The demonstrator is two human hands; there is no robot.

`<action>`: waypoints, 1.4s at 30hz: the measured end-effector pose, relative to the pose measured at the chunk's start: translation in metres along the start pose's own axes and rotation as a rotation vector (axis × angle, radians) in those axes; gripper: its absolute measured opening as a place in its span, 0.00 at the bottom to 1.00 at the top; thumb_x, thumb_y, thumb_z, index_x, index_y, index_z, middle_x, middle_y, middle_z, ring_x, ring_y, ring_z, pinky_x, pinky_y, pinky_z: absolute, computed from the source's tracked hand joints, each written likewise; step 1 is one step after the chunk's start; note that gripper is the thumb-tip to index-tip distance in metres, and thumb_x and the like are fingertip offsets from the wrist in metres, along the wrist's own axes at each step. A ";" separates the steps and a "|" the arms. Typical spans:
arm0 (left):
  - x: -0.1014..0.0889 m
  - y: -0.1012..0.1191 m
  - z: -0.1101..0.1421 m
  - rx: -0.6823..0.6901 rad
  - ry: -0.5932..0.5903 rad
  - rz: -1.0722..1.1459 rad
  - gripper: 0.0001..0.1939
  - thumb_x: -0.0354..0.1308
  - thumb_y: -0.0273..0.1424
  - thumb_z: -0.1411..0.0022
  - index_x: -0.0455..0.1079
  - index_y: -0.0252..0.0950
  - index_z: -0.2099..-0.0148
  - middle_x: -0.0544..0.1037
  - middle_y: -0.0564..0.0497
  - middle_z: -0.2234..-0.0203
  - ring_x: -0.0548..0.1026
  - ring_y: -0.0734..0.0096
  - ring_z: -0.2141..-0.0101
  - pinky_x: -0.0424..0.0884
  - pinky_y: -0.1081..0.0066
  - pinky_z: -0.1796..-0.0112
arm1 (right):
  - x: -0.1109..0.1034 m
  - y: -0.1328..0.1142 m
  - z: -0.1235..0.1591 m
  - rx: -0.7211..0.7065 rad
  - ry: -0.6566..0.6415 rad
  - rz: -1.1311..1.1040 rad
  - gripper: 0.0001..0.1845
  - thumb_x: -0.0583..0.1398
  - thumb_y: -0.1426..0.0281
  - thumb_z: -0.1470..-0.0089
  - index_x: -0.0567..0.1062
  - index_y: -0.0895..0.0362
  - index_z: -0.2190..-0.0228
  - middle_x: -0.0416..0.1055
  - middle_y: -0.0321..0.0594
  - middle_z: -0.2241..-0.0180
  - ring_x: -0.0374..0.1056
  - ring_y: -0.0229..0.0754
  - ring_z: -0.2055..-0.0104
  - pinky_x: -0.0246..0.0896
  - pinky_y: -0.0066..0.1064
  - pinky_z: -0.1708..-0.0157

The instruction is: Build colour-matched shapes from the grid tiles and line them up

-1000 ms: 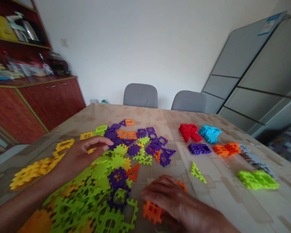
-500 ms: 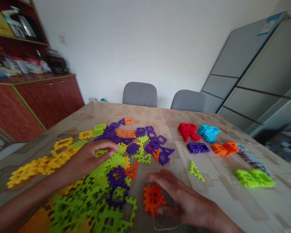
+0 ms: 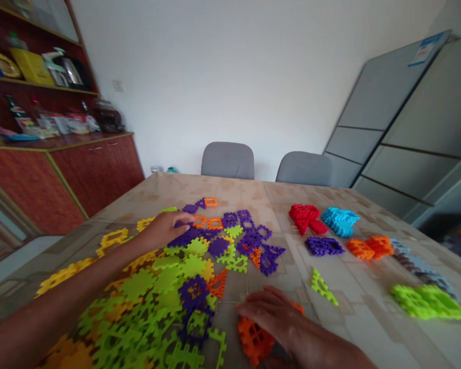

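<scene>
Over the far part of the mixed pile is my left hand (image 3: pixel 168 228), its thumb and fingertips apart above the purple pieces (image 3: pixel 187 237). The fingertips reach the near edge of an orange window piece (image 3: pixel 199 221); whether they touch it I cannot tell. My right hand (image 3: pixel 278 320) is closed around orange toothed building pieces (image 3: pixel 253 338) near the table's front. Its thumb is mostly hidden, and a bit of orange shows past the knuckles. Lime green pieces (image 3: pixel 138 307) and yellow pieces (image 3: pixel 67 274) spread beneath and beside my left forearm.
Sorted stacks lie at right: red (image 3: pixel 305 214), light blue (image 3: pixel 340 220), purple (image 3: pixel 325 246), orange (image 3: pixel 370 247), grey (image 3: pixel 422 269) and lime (image 3: pixel 428 301). A lone lime triangle (image 3: pixel 323 288) lies nearer. Two grey chairs (image 3: pixel 228 160) stand behind the table.
My left hand has moved from the lime pieces farther out to the orange window piece. My right hand has closed more over the orange pieces, which now tilt. The view has shifted left and up.
</scene>
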State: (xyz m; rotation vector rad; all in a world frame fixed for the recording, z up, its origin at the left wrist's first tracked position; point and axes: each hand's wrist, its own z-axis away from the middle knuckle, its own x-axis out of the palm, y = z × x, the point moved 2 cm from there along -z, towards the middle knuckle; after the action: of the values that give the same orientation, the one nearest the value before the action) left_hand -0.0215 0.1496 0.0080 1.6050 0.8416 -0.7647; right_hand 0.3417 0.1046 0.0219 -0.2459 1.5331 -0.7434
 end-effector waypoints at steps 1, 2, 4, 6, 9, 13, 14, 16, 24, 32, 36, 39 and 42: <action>0.002 -0.004 -0.011 0.018 -0.022 -0.028 0.25 0.52 0.49 0.36 0.73 0.34 0.51 0.78 0.42 0.53 0.75 0.54 0.52 0.69 0.58 0.48 | -0.001 0.000 -0.001 -0.003 -0.022 0.009 0.36 0.61 0.74 0.46 0.60 0.54 0.38 0.64 0.47 0.40 0.56 0.47 0.37 0.46 0.46 0.35; 0.005 -0.007 -0.022 0.037 -0.047 -0.057 0.22 0.54 0.46 0.35 0.72 0.34 0.50 0.77 0.42 0.52 0.74 0.55 0.51 0.67 0.56 0.48 | -0.001 0.000 -0.002 -0.008 -0.036 0.023 0.34 0.61 0.73 0.45 0.60 0.54 0.38 0.65 0.48 0.40 0.57 0.47 0.37 0.46 0.47 0.35; 0.010 -0.011 -0.041 0.072 -0.104 -0.117 0.18 0.57 0.42 0.34 0.70 0.34 0.49 0.75 0.43 0.51 0.73 0.56 0.50 0.66 0.52 0.46 | -0.001 0.001 -0.004 -0.041 -0.034 0.052 0.31 0.60 0.71 0.43 0.61 0.55 0.39 0.66 0.48 0.41 0.59 0.48 0.38 0.49 0.46 0.36; 0.015 -0.014 -0.057 0.098 -0.167 -0.170 0.16 0.59 0.39 0.33 0.70 0.34 0.49 0.74 0.44 0.50 0.72 0.56 0.50 0.67 0.50 0.47 | 0.000 0.003 -0.005 -0.085 0.002 0.081 0.30 0.61 0.69 0.42 0.61 0.54 0.39 0.68 0.47 0.43 0.61 0.47 0.40 0.53 0.43 0.38; 0.020 -0.017 -0.071 0.124 -0.264 -0.232 0.15 0.59 0.37 0.33 0.70 0.34 0.50 0.74 0.46 0.52 0.74 0.58 0.53 0.71 0.53 0.52 | 0.005 0.008 -0.006 -0.110 0.050 0.126 0.31 0.62 0.68 0.42 0.61 0.54 0.40 0.70 0.46 0.46 0.65 0.47 0.44 0.56 0.40 0.40; 0.021 -0.021 -0.078 0.145 -0.338 -0.303 0.12 0.60 0.37 0.34 0.71 0.33 0.54 0.75 0.48 0.58 0.75 0.61 0.58 0.73 0.57 0.56 | 0.013 0.012 -0.007 -0.073 0.080 0.150 0.28 0.61 0.65 0.41 0.62 0.53 0.41 0.72 0.45 0.50 0.67 0.47 0.48 0.62 0.38 0.46; 0.021 -0.021 -0.078 0.146 -0.339 -0.317 0.12 0.60 0.37 0.34 0.71 0.33 0.55 0.75 0.48 0.58 0.75 0.61 0.58 0.73 0.57 0.55 | 0.015 0.012 -0.008 -0.065 0.083 0.152 0.27 0.60 0.64 0.40 0.62 0.53 0.41 0.72 0.45 0.51 0.67 0.47 0.49 0.63 0.38 0.47; 0.020 -0.021 -0.078 0.143 -0.313 -0.334 0.13 0.61 0.37 0.34 0.70 0.33 0.53 0.75 0.47 0.57 0.75 0.61 0.57 0.72 0.56 0.55 | 0.015 0.010 -0.008 -0.057 0.087 0.152 0.26 0.60 0.64 0.39 0.62 0.52 0.41 0.73 0.45 0.51 0.68 0.47 0.49 0.63 0.38 0.47; 0.022 -0.007 -0.074 0.160 -0.157 -0.194 0.24 0.61 0.37 0.35 0.63 0.36 0.41 0.69 0.44 0.47 0.71 0.54 0.50 0.70 0.51 0.50 | -0.009 0.018 0.010 0.032 0.255 0.062 0.33 0.63 0.71 0.45 0.61 0.51 0.39 0.66 0.47 0.43 0.62 0.48 0.41 0.60 0.39 0.43; 0.048 0.007 -0.080 0.187 -0.236 -0.038 0.22 0.60 0.37 0.34 0.63 0.36 0.41 0.71 0.43 0.47 0.72 0.55 0.50 0.70 0.50 0.50 | -0.009 0.031 0.010 0.088 0.303 0.062 0.30 0.59 0.77 0.46 0.66 0.54 0.42 0.70 0.48 0.47 0.67 0.47 0.47 0.65 0.37 0.47; 0.056 0.002 -0.082 0.173 -0.234 -0.020 0.23 0.61 0.37 0.34 0.63 0.37 0.40 0.66 0.43 0.42 0.67 0.51 0.45 0.65 0.45 0.46 | -0.015 0.031 0.015 0.113 0.314 0.076 0.27 0.58 0.75 0.43 0.66 0.52 0.42 0.70 0.47 0.46 0.68 0.47 0.47 0.65 0.39 0.48; 0.057 -0.001 -0.085 0.149 -0.254 0.004 0.22 0.60 0.37 0.34 0.63 0.36 0.41 0.68 0.43 0.44 0.69 0.52 0.47 0.67 0.46 0.47 | -0.021 0.035 0.021 0.142 0.340 0.077 0.27 0.58 0.74 0.42 0.66 0.50 0.42 0.69 0.45 0.45 0.67 0.46 0.46 0.65 0.40 0.46; 0.053 -0.001 -0.086 0.144 -0.294 0.038 0.21 0.60 0.37 0.34 0.64 0.36 0.42 0.70 0.43 0.47 0.72 0.54 0.49 0.69 0.48 0.49 | -0.026 0.039 0.028 0.148 0.374 0.087 0.26 0.58 0.73 0.42 0.66 0.49 0.42 0.68 0.45 0.45 0.65 0.48 0.44 0.65 0.43 0.45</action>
State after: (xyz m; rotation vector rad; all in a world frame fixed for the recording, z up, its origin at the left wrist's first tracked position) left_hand 0.0096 0.2413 -0.0211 1.5795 0.5530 -1.0238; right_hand 0.3823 0.1409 0.0224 0.0755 1.8173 -0.8629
